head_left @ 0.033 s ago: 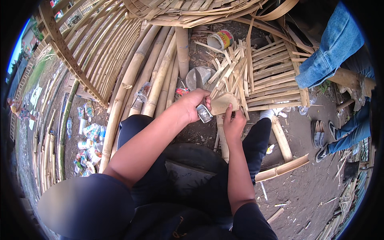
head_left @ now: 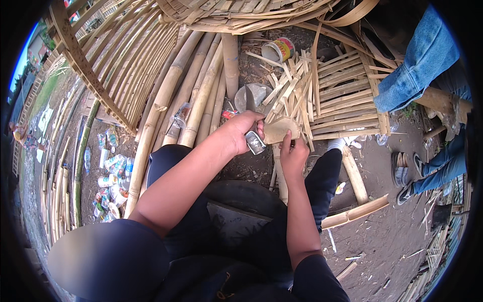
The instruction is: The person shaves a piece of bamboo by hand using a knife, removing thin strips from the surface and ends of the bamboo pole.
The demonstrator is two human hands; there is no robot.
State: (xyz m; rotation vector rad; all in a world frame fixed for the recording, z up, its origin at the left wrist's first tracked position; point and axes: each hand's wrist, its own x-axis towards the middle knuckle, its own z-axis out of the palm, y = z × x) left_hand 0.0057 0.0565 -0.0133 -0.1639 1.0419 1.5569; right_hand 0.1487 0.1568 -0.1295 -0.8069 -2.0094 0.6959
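Observation:
My left hand (head_left: 244, 132) is closed around a knife. Its dark blade (head_left: 250, 98) points away from me, and a shiny metal-edged piece (head_left: 255, 142) shows just below the fingers, perhaps the handle's end. A flat, tan, rounded piece (head_left: 280, 130), of a material I cannot make out, is pinched in my right hand (head_left: 294, 151). Its left edge meets the fingers of my left hand. Just beyond the knife sits a round grey object (head_left: 259, 93) on the ground.
Bamboo poles (head_left: 201, 90) lie at my left, beside a slatted bamboo frame (head_left: 121, 65). Split bamboo strips (head_left: 297, 90) pile onto a slatted panel (head_left: 347, 95). A tub (head_left: 278, 50) stands beyond. Plastic litter (head_left: 114, 186) lies left. A person's denim sleeve (head_left: 417, 65) reaches in at right.

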